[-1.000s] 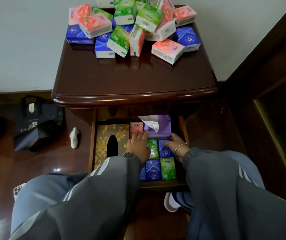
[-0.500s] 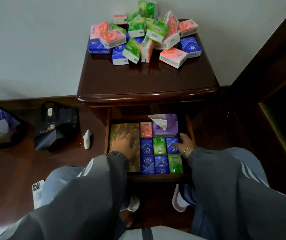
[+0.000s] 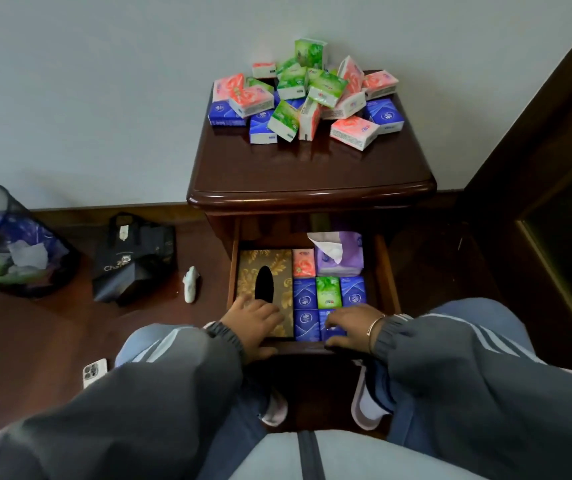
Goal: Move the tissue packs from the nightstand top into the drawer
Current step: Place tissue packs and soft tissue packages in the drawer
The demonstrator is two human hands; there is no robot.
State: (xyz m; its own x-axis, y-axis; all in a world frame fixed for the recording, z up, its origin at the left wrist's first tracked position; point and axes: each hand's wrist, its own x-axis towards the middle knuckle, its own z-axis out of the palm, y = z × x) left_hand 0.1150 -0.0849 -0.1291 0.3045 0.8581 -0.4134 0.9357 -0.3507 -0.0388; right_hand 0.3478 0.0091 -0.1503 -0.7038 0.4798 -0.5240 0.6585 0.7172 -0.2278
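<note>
A heap of pink, green and blue tissue packs (image 3: 307, 98) lies at the back of the dark wooden nightstand top (image 3: 312, 168). Below it the drawer (image 3: 386, 271) stands pulled out. Inside are a gold patterned tissue box (image 3: 253, 268), a purple soft pack (image 3: 343, 261), a pink pack (image 3: 303, 263), a green pack (image 3: 328, 292) and several blue packs (image 3: 304, 292) in neat rows. My left hand (image 3: 253, 323) grips the drawer's front edge, fingers over the gold box, thumb on the front. My right hand (image 3: 350, 327) grips the same edge, fingers covering the nearest packs.
On the floor to the left are a mesh waste bin (image 3: 11, 244), a black bag (image 3: 132, 258), a small white object (image 3: 191, 284) and a phone (image 3: 94, 371). A dark wooden cabinet (image 3: 554, 202) stands close on the right. My knees flank the drawer.
Both hands drew back from the packs deep in the drawer to its front edge. My view pulled back and up, so the nightstand looks smaller.
</note>
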